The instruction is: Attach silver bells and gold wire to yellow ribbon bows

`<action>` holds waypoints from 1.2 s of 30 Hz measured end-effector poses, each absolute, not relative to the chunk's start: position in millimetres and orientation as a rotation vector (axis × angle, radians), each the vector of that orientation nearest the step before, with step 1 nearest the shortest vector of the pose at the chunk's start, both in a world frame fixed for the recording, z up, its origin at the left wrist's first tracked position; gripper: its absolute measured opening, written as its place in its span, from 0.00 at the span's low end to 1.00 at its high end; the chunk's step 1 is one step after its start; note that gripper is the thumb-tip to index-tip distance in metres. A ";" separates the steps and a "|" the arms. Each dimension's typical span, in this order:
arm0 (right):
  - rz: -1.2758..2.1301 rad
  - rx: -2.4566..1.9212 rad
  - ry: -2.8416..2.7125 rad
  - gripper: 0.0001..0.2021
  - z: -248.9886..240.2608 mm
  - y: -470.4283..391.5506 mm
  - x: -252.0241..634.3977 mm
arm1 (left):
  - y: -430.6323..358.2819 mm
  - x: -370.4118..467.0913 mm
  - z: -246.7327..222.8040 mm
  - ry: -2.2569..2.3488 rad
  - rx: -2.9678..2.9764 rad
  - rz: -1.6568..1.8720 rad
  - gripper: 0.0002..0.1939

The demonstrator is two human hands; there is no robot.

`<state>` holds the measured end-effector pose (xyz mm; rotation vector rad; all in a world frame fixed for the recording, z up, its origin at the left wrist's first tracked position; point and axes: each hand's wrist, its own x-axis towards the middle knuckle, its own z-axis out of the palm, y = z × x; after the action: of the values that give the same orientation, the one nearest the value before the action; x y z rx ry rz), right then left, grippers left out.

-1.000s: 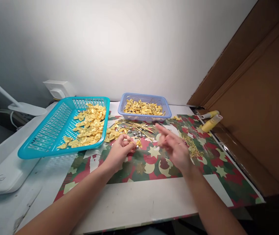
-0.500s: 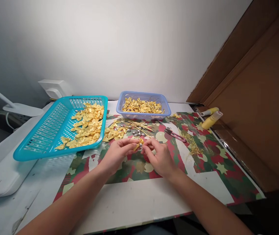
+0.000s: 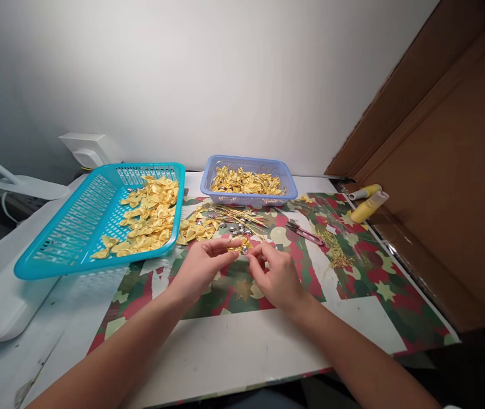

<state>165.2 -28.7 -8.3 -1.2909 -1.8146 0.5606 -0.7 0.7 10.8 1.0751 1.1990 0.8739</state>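
My left hand [image 3: 202, 266] is closed in a pinch on a small yellow ribbon bow [image 3: 235, 245]. At the bow's right side sits a shiny silver bell [image 3: 245, 250]. My right hand [image 3: 277, 275] has thumb and fingers pinched together right beside the bell; whether they hold the bell or a thin cord on it is too small to tell. Just beyond the hands lie several loose silver bells [image 3: 239, 229] and a bundle of gold cords [image 3: 242, 215]. Loose yellow bows [image 3: 197, 229] are heaped left of them.
A turquoise basket [image 3: 61, 227] of yellow bows stands left, partly over a white device [image 3: 8, 307]. A blue-purple basket [image 3: 246, 199] with corded bows is at the back. Thread snips [image 3: 305, 233], gold clippings [image 3: 337, 253] and yellow thread spools [image 3: 366, 210] lie right, near a brown board [image 3: 447, 170].
Both hands stay at nearly the same spot. The fingers and the bow have shifted slightly, with the bow now held a bit higher and flatter. The camera view has moved a little.
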 end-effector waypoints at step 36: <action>0.709 -1.332 -1.594 0.07 -11.4 -30.0 158.2 | -3.3 2.7 6.6 1.209 1.201 0.993 0.17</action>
<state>158.2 -30.0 -11.4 -1.3321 -1.5941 0.7091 2.7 -3.3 6.6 1.2014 1.2087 0.9932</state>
